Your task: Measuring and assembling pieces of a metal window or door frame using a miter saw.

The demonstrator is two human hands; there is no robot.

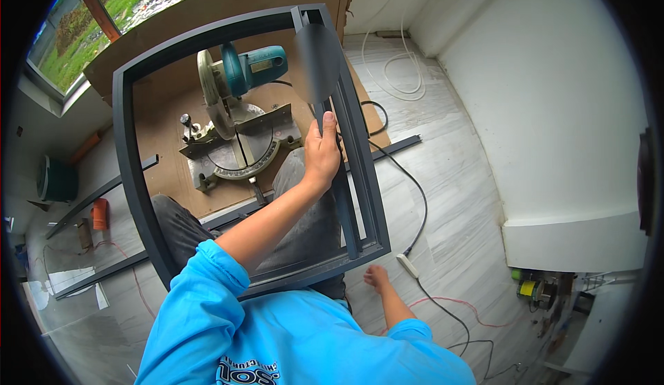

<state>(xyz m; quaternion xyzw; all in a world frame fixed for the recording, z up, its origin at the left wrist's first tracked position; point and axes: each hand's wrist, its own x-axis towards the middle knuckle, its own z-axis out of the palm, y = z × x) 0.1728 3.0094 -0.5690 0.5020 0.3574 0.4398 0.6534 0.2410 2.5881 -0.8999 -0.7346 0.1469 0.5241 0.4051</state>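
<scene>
floor: pale marble-look tiles. a brown board lies flat on it and carries a miter saw. dark metal bars lie on the tiles beside the board. a black cable runs to a white power strip.

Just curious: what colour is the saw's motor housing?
Teal, clearest in the head view.

The left hand gripped a dark metal frame above a miter saw; the right hand rested low.
</scene>
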